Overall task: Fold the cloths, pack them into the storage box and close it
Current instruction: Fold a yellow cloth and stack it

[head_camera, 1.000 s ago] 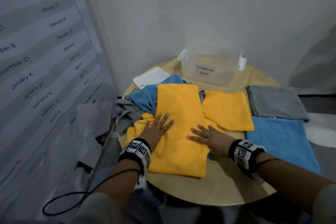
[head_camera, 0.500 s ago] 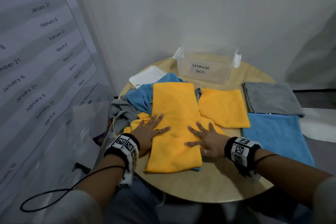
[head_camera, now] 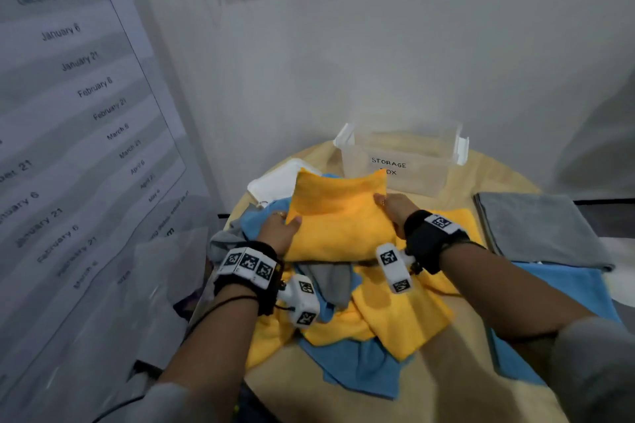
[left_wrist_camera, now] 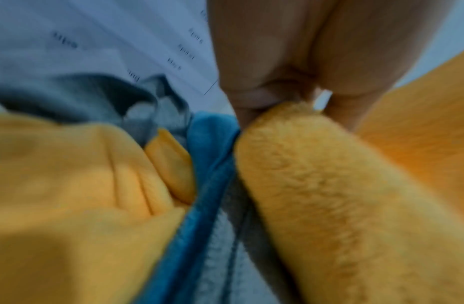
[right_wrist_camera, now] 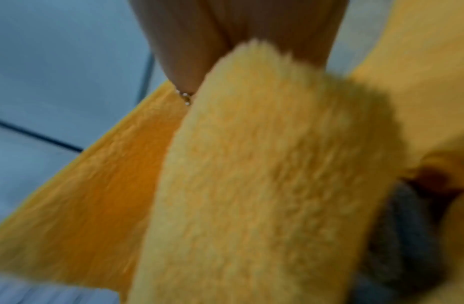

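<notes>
Cloth: folded yellow cloth (head_camera: 338, 216) is held up off the pile over the middle of the round table (head_camera: 474, 385), its upper edge overlapping the front wall of the storage box (head_camera: 422, 175).
Hands: left hand (head_camera: 279, 231) pinches the cloth's side at 9 o'clock, thumb on top; right hand (head_camera: 395, 211) grips the side at 3 o'clock, fingers curled round the fold, as both wrist views confirm.
Axis: long axis runs left to right between the hands; the free top edge points to 12 o'clock at the box.
Room: the box stands open at 12 o'clock, its white lid (head_camera: 275, 178) lying at 10 o'clock; loose yellow, blue and grey cloths (head_camera: 395, 319) crowd the table below the hands.
Edges: grey folded cloth (head_camera: 536, 227) and blue folded cloth (head_camera: 567, 288) lie at 3 o'clock, reaching the table's rim.
Change: half a second ago both hands pressed flat on this cloth; now it is folded shorter and lifted.
</notes>
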Action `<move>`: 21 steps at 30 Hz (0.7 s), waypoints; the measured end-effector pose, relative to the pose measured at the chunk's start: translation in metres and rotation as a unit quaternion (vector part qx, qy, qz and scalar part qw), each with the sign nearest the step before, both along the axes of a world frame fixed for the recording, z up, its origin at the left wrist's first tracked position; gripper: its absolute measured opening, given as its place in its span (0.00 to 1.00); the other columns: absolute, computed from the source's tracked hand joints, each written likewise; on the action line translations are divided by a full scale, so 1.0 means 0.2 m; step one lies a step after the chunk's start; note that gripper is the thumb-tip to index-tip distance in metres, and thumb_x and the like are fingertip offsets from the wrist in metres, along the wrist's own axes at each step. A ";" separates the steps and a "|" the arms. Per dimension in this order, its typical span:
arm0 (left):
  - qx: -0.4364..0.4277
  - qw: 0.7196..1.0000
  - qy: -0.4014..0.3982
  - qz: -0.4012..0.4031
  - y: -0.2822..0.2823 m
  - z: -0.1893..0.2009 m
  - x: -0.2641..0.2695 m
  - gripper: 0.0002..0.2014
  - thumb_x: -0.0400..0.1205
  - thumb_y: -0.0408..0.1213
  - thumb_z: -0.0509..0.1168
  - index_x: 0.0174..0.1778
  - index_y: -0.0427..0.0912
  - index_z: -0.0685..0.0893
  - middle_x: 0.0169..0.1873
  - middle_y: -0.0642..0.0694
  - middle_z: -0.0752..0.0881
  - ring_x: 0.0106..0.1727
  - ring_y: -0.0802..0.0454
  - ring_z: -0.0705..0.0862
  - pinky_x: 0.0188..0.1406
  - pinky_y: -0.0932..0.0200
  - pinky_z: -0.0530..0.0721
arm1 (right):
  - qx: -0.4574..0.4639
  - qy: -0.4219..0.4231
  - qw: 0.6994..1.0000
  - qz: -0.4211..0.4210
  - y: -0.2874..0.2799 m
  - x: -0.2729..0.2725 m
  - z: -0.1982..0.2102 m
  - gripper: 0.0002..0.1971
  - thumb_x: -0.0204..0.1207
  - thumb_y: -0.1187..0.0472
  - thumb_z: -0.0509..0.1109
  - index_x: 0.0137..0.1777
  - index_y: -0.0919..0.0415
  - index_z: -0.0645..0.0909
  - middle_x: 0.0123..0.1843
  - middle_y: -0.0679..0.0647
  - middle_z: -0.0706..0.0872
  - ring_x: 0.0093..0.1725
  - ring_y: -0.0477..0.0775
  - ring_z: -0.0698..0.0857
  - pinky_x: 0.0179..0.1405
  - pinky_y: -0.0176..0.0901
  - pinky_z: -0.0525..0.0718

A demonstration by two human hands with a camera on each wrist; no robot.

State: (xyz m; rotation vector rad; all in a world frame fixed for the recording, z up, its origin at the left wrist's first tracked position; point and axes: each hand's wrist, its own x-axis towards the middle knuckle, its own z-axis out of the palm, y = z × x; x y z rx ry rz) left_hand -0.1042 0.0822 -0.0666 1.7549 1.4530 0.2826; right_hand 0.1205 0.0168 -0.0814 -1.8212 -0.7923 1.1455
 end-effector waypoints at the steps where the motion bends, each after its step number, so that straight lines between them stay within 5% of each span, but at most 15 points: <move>1: -0.013 0.999 0.034 -0.009 0.02 -0.03 0.00 0.26 0.87 0.47 0.55 0.74 0.31 0.69 0.70 0.34 0.75 0.68 0.36 0.75 0.66 0.48 0.75 | -0.037 -0.026 0.999 0.004 0.04 0.04 -0.09 0.18 0.84 0.53 0.58 0.63 0.67 0.78 0.66 0.67 0.80 0.53 0.59 0.79 0.67 0.56 0.78; 4: 0.005 0.997 0.080 -0.011 0.02 -0.13 -0.01 0.24 0.87 0.46 0.54 0.68 0.28 0.74 0.65 0.30 0.77 0.64 0.35 0.77 0.60 0.47 0.75 | -0.126 -0.051 0.989 0.056 0.05 0.03 -0.24 0.23 0.84 0.58 0.58 0.76 0.68 0.67 0.71 0.67 0.76 0.45 0.56 0.77 0.64 0.54 0.79; 7: 0.054 0.997 0.055 0.026 -0.04 -0.17 -0.01 0.21 0.88 0.43 0.53 0.62 0.26 0.74 0.61 0.27 0.77 0.62 0.34 0.77 0.54 0.48 0.74 | -0.117 -0.117 0.982 0.091 0.06 -0.01 -0.27 0.29 0.87 0.54 0.52 0.82 0.66 0.50 0.66 0.70 0.77 0.36 0.56 0.75 0.44 0.48 0.76; 9: 0.091 0.993 0.054 0.046 -0.06 -0.17 0.01 0.18 0.88 0.43 0.51 0.52 0.28 0.74 0.55 0.26 0.79 0.56 0.33 0.79 0.46 0.49 0.72 | -0.095 -0.124 0.984 0.089 0.08 -0.01 -0.28 0.31 0.87 0.51 0.51 0.82 0.66 0.46 0.77 0.68 0.67 0.48 0.62 0.80 0.46 0.48 0.79; 10: 0.111 0.991 0.058 0.055 -0.07 -0.17 0.02 0.17 0.88 0.43 0.50 0.48 0.31 0.72 0.52 0.26 0.80 0.54 0.32 0.79 0.42 0.50 0.70 | -0.086 -0.136 0.983 0.086 0.08 -0.01 -0.28 0.31 0.86 0.50 0.51 0.82 0.66 0.47 0.81 0.65 0.60 0.60 0.65 0.79 0.54 0.50 0.80; 13: 0.160 0.981 0.078 0.072 -0.10 -0.15 0.07 0.16 0.89 0.41 0.49 0.53 0.31 0.74 0.51 0.28 0.82 0.53 0.32 0.80 0.40 0.51 0.70 | -0.075 -0.169 0.981 0.051 0.08 0.00 -0.27 0.27 0.87 0.53 0.50 0.80 0.69 0.55 0.82 0.63 0.60 0.75 0.65 0.70 0.70 0.50 0.71; 16: 0.167 0.976 0.093 0.101 -0.12 -0.14 0.08 0.17 0.88 0.40 0.52 0.67 0.32 0.71 0.59 0.31 0.80 0.59 0.33 0.79 0.48 0.46 0.76 | -0.074 -0.195 0.978 0.013 0.06 0.00 -0.22 0.23 0.86 0.53 0.53 0.74 0.68 0.68 0.65 0.68 0.78 0.56 0.64 0.80 0.50 0.48 0.77; 19: 0.304 0.944 0.111 0.061 -0.16 -0.13 0.07 0.22 0.86 0.39 0.57 0.76 0.39 0.67 0.74 0.38 0.68 0.75 0.38 0.67 0.70 0.43 0.69 | 0.023 -0.278 0.960 0.003 0.00 -0.01 -0.15 0.25 0.85 0.56 0.55 0.78 0.68 0.61 0.77 0.67 0.67 0.75 0.64 0.68 0.70 0.50 0.68; 21: 0.359 0.917 0.158 -0.069 -0.23 -0.14 0.11 0.25 0.87 0.42 0.53 0.81 0.46 0.60 0.82 0.43 0.53 0.83 0.42 0.50 0.80 0.44 0.55 | 0.123 -0.341 0.928 0.087 -0.10 -0.11 -0.13 0.28 0.86 0.57 0.53 0.82 0.65 0.51 0.84 0.62 0.53 0.83 0.62 0.53 0.80 0.50 0.54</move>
